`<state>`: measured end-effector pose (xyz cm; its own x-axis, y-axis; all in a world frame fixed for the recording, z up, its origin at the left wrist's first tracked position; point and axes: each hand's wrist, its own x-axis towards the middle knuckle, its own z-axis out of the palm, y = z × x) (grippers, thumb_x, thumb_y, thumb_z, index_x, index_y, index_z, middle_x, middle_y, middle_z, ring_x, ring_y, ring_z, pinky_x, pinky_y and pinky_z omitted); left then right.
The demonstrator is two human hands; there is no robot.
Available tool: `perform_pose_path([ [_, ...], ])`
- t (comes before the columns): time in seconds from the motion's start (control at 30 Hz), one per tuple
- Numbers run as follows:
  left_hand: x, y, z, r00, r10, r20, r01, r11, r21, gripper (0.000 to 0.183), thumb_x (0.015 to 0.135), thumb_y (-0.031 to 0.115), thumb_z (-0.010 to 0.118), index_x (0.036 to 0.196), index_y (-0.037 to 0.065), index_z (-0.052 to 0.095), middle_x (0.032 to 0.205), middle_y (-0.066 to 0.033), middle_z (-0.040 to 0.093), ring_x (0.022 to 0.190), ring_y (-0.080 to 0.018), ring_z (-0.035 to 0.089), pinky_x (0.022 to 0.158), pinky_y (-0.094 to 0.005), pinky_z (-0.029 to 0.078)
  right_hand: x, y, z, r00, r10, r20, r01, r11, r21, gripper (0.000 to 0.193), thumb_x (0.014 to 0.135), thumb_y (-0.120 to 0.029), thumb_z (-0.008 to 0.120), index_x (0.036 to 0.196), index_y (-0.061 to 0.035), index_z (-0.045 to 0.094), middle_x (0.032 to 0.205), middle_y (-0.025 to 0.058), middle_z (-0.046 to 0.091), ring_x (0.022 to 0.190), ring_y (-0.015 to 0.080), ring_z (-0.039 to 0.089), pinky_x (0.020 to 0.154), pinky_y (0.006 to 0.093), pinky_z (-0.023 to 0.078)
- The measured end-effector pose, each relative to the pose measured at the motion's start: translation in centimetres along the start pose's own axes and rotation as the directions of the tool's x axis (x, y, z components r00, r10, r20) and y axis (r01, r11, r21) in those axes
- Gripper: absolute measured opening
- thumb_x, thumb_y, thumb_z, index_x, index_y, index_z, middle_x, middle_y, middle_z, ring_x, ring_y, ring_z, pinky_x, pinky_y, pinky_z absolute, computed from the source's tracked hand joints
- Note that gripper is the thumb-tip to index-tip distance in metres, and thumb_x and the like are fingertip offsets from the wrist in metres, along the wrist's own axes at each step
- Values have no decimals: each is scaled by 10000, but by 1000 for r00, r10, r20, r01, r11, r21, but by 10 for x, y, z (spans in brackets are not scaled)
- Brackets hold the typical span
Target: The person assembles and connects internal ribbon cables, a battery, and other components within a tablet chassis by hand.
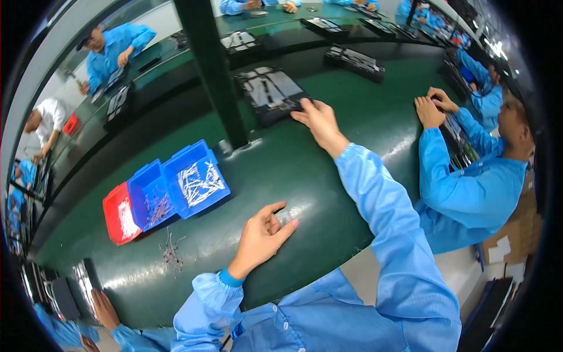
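Note:
My right hand (pixel 321 124) reaches far across the green table and grips the near right corner of a flat black frame with silver-grey panels (pixel 271 88), fingers and thumb at its edge. That frame is slightly blurred. My left hand (pixel 261 237) is over the table near its front edge, holding nothing. Its index finger and thumb point out apart, the other fingers partly curled. Left of it stand two joined blue bins: one (pixel 206 154) with white strips, the other (pixel 141 176) with thin reddish pieces. A red bin (pixel 111 214) with small white pieces adjoins them.
A loose bundle of thin wires (pixel 171 252) lies before the bins. A dark green post (pixel 211 70) rises behind them. Another black frame (pixel 355 61) sits on the dark belt. A co-worker in blue (pixel 475 176) works at right; another person's hand (pixel 105 309) shows at lower left.

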<state>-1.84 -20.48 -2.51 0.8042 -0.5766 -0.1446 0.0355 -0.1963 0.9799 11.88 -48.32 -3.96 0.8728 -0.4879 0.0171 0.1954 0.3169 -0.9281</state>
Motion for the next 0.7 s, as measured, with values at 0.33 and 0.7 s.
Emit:
perform_pose_path([
  [0.33,-9,3,1,997,76,2,-75,986,146,309,854,39,728,1155,-5,676,589,47,379,533,-29,361,492,-212,314,96,-11,-125,738,-615,-276,310,673,-671,245,860,-97,624,1060,36,670,891,157,724,757,207,707,724,334,563],
  [0.7,2,15,3,992,115,50,-124,950,285,356,823,100,754,1159,30,661,556,-29,480,464,-140,474,480,-292,432,221,-54,-245,908,-280,-312,96,864,-495,552,775,-203,813,1024,235,588,811,128,703,750,165,675,633,306,506],
])
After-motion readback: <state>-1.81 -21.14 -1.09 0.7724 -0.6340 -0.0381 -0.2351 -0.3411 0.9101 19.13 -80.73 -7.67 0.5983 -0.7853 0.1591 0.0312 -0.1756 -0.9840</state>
